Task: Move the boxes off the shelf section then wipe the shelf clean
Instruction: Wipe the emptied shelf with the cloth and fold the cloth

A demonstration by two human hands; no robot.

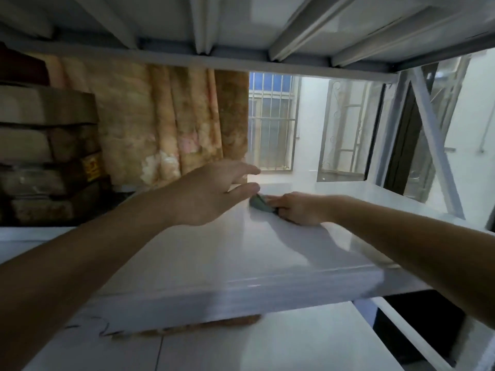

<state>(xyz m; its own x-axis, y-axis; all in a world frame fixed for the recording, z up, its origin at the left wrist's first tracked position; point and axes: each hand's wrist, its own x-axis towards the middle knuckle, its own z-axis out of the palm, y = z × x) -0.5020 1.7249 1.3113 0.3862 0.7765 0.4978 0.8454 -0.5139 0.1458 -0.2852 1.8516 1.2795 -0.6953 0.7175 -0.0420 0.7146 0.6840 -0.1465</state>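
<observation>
Right hand (297, 208) grips a green cloth (261, 204) on the bare white shelf (241, 253); left hand (211, 194) hovers open; boxes (48, 156) sit aside, wiping seems underway.

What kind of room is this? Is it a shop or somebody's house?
Probably a storeroom, maybe in a house. There is a white metal shelf with stacked cardboard boxes beside it, a curtain and a barred window behind. The right hand wipes with a cloth.

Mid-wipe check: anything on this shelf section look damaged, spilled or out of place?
Nothing stands out. The white shelf looks bare and glossy; the right hand presses a green cloth on it, the left hand hovers open. Stacked boxes sit to the left.
</observation>
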